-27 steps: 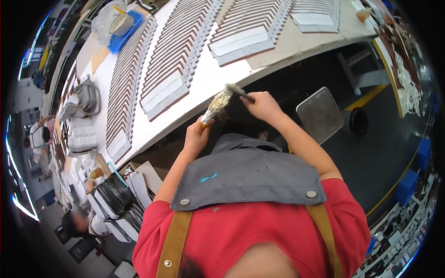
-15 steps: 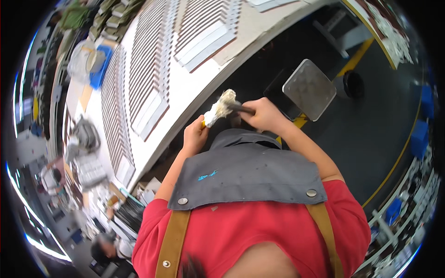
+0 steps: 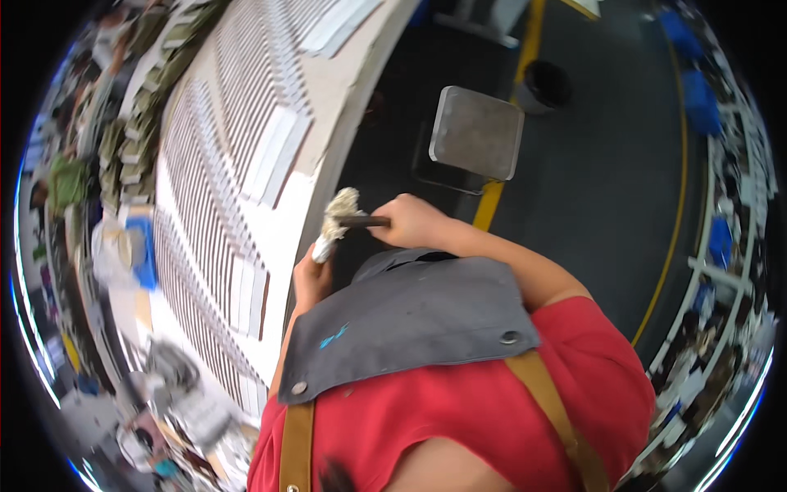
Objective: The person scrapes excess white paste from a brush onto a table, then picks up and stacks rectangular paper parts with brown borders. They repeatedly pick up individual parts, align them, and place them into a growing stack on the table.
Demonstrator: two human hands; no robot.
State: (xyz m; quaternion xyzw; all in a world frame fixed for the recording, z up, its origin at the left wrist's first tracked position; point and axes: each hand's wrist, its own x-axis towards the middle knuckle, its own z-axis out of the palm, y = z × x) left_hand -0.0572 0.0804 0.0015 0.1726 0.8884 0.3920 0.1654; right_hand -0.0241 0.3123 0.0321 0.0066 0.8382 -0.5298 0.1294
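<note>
My left hand [image 3: 311, 280] is closed around the lower end of a brush-like tool [image 3: 338, 211], its white handle part rising above the fist. The tool's head is a thick, ragged, cream-coloured clump, tilted up beside the table edge. In my right hand [image 3: 410, 220] is a dark rod-shaped tool [image 3: 365, 221], gripped at its right end. Its left end meets or overlaps the clump; blur hides whether they touch. Both hands are in front of my grey apron [image 3: 410, 320]. The exact kind of the dark tool cannot be made out.
A white worktable [image 3: 324, 156] to the left carries long overlapping rows of thin strips [image 3: 201, 156]. Beyond them are a blue tray [image 3: 145, 256] and a plastic-wrapped container [image 3: 115, 252]. A square-topped stool [image 3: 477, 135] and a dark bin [image 3: 544, 87] stand on the floor.
My view has turned, so the table and stool sit differently in the picture. Both hands appear further left and lower, still gripping the same tools. The dark rod now lies more level.
</note>
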